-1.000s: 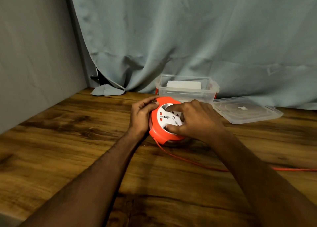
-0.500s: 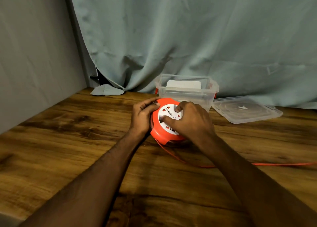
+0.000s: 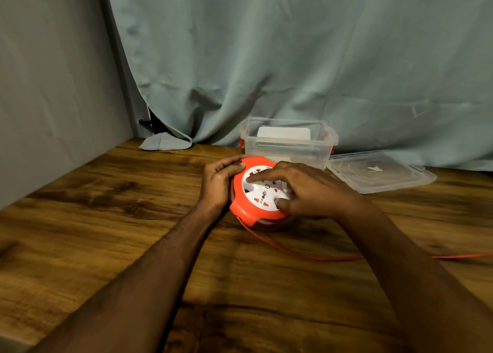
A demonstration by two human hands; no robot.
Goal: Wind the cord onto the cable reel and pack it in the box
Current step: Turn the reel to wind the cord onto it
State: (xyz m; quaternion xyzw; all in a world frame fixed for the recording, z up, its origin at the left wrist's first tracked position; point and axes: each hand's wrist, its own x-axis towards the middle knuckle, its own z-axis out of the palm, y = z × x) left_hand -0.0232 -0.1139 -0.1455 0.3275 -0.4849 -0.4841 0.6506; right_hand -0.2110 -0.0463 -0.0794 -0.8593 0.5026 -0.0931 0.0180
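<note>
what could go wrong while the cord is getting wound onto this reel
1. The loose orange cord passes under the right forearm, so it might snag there.
2. The left hand grips only the rim of the cable reel, so it could slide as the right hand turns the white socket face.
3. The clear box stands just behind and could get nudged.

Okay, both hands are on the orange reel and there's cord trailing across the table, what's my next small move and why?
Probably another turn of the white hub with your right hand while the left hand steadies the reel. The cord lies loose on the table, running off to the right, so it seems too early for the box.
</note>
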